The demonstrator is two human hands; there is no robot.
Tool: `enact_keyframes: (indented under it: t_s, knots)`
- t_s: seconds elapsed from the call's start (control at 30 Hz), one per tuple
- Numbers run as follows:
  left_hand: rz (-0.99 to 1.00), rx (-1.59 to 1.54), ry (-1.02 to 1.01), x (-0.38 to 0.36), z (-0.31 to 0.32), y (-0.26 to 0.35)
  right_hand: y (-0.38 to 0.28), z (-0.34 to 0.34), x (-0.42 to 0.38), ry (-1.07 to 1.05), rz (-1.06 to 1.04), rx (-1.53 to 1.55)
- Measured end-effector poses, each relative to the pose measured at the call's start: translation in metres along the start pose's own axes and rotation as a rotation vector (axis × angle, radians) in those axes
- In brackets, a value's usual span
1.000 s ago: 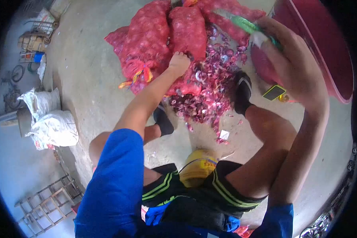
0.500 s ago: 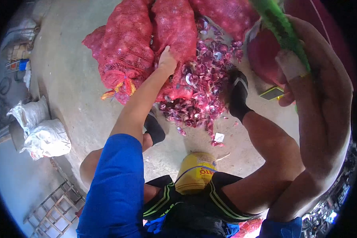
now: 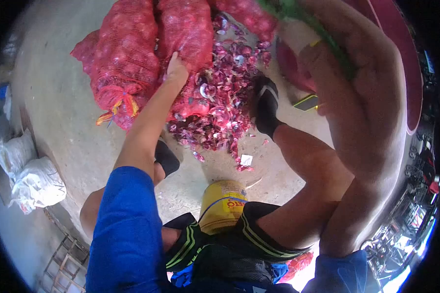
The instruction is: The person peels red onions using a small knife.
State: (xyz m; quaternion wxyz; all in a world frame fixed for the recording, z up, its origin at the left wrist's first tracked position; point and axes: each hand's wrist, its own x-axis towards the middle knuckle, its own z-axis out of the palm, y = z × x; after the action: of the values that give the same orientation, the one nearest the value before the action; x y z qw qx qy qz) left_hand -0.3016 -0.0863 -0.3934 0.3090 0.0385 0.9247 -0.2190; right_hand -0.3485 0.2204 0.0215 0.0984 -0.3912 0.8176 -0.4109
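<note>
My left hand [image 3: 177,71] is on a full red mesh sack [image 3: 187,31], one finger or thumb lying along the netting; its other fingers are hidden against the sack. Close to the camera at upper right, my right hand [image 3: 322,51] is raised, closed round a blurred green strip [image 3: 340,53]. Another full mesh sack [image 3: 127,44], tied with a yellow and orange strip [image 3: 116,106], lies to the left. Loose purple-red onion skins [image 3: 227,93] are heaped on the floor beside the sacks, between my feet.
A yellow bucket [image 3: 222,202] stands between my legs. White sacks [image 3: 38,183] and a wooden frame [image 3: 66,263] are at the left. A dark, yellow-edged flat object [image 3: 306,102] and a maroon round object [image 3: 293,68] are beyond my right foot [image 3: 267,105].
The view has turned, so the sacks, skins and bucket appear farther left. My right hand and the green strip also appear farther left and slightly higher. My left hand remains on the same sack.
</note>
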Motion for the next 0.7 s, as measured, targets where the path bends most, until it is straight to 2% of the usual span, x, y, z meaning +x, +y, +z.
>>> enact_keyframes:
  t_s: [0.03, 0.07, 0.2, 0.27, 0.33, 0.37, 0.4, 0.43, 0.5, 0.53, 0.6, 0.63, 0.67, 0.7]
  knots:
    - [0.034, 0.022, -0.106, -0.013, -0.015, -0.003, 0.001, -0.003, 0.003, -0.016, 0.005, -0.005]
    - [0.001, 0.062, -0.013, -0.017, -0.011, -0.001, 0.001, -0.006, 0.006, -0.030, 0.005, -0.005]
    - [-0.061, 0.174, -0.050, -0.016, -0.003, -0.002, -0.001, -0.017, 0.015, -0.096, -0.030, 0.025]
    - [0.051, -0.097, -0.117, -0.049, -0.031, -0.011, -0.009, -0.008, 0.014, -0.093, -0.061, 0.051]
    - [0.161, -0.580, -0.054, -0.099, -0.069, -0.037, -0.032, 0.020, 0.011, 0.565, -0.317, -0.435]
    - [0.236, -0.812, 0.026, -0.123, -0.086, -0.052, -0.040, 0.011, 0.009, 0.589, -0.331, -0.410]
    - [0.313, -1.041, 0.115, -0.149, -0.104, -0.068, -0.044, -0.006, 0.007, 0.370, -0.263, -0.238]
    - [0.285, -1.017, 0.125, -0.185, -0.133, -0.080, -0.046, -0.021, 0.005, 0.148, -0.204, -0.075]
    - [0.181, -1.651, 0.188, -0.262, -0.188, -0.089, -0.021, -0.016, 0.007, 0.185, -0.257, -0.045]
    - [0.161, -1.629, 0.213, -0.284, -0.196, -0.091, -0.013, -0.007, 0.009, 0.202, -0.284, -0.031]
    - [0.321, -2.003, 0.556, -0.325, -0.211, -0.096, -0.017, 0.010, 0.007, 0.274, -0.327, 0.046]
    - [0.314, -1.979, 0.590, -0.343, -0.216, -0.095, -0.035, 0.009, 0.005, 0.325, -0.344, 0.110]
    - [0.332, -2.225, 0.635, -0.359, -0.221, -0.089, -0.052, 0.006, -0.006, 0.175, -0.124, 0.282]
    - [0.359, -2.472, 0.674, -0.375, -0.226, -0.082, -0.060, 0.015, -0.010, 0.129, -0.117, 0.525]
